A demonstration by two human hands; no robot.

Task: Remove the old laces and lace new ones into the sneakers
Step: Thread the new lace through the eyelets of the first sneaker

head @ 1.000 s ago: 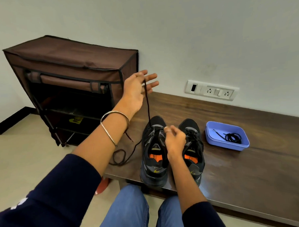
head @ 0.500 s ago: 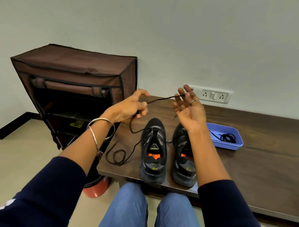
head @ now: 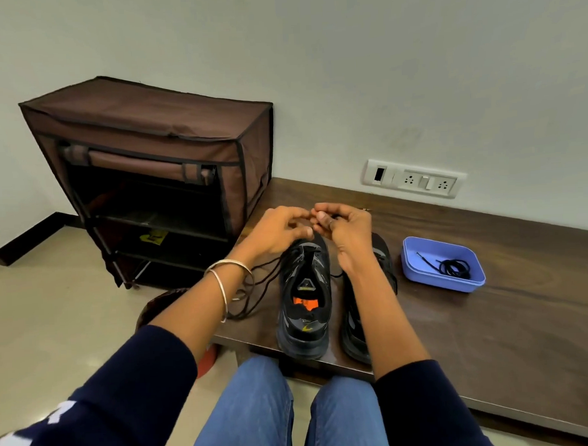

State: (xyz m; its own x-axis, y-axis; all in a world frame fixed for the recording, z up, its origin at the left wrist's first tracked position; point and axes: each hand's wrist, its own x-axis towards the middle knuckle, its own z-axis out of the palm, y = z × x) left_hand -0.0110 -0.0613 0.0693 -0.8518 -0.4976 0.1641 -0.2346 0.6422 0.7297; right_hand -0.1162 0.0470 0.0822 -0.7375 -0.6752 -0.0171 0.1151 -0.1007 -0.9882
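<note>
Presently, both hands meet above the toe end of the left-hand black sneaker with an orange insole patch, which stands on the dark brown wooden bench top near its front edge. The left hand has its fingers curled, thumb and fingertips pinching the black shoelace; the right hand is likewise curled, fingertips pressed against those of the left hand and pinching the same lace. From the hands, the lace trails down past the left wrist in loose loops onto the bench, just left of that sneaker. Whether the lace is threaded through any eyelet cannot be told, as the hands cover the forefoot.

A second black sneaker stands just beside the first on its right, largely hidden by the right forearm. To the right of it, apart from the shoes, a shallow blue plastic rectangular tray sits on the bench and holds a coiled black lace.

A silver bangle circles the left wrist. On the floor to the left stands a brown fabric-covered shoe rack, its front flap rolled up. A white wall socket panel is mounted above the bench.
</note>
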